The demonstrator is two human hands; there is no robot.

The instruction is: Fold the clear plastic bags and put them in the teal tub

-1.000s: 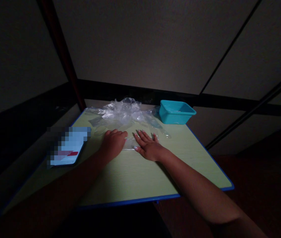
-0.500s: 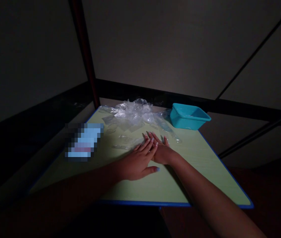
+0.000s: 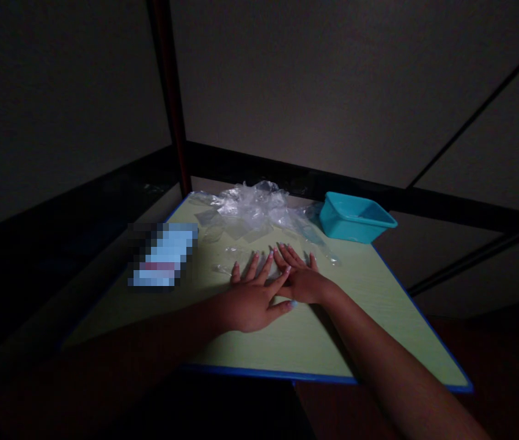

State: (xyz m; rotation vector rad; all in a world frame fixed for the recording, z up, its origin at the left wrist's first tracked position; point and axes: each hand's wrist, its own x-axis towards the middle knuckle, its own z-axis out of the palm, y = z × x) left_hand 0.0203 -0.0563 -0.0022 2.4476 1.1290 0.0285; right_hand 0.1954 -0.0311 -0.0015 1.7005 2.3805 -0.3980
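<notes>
My left hand (image 3: 252,300) lies palm down, fingers spread, over the green table (image 3: 378,318). Its fingertips reach the near edge of a flat clear plastic bag (image 3: 228,267). Just to the right, my right hand (image 3: 302,282) is also palm down with its fingers apart, and the left fingers and thumb touch or overlap its near side. Neither hand holds anything that shows. Beyond them a heap of crumpled clear plastic bags (image 3: 254,211) lies at the back of the table, with one strip trailing toward my right hand.
A turquoise plastic basket (image 3: 355,229) stands at the back right corner. At the left edge lies a blurred-out, bright, phone-like object (image 3: 165,253). Blue edging runs round the table, and dark-trimmed walls rise behind it.
The fingers of my left hand have spread apart and shifted slightly left, off part of my right hand. The whole view has moved a little, so the table things appear farther right.
</notes>
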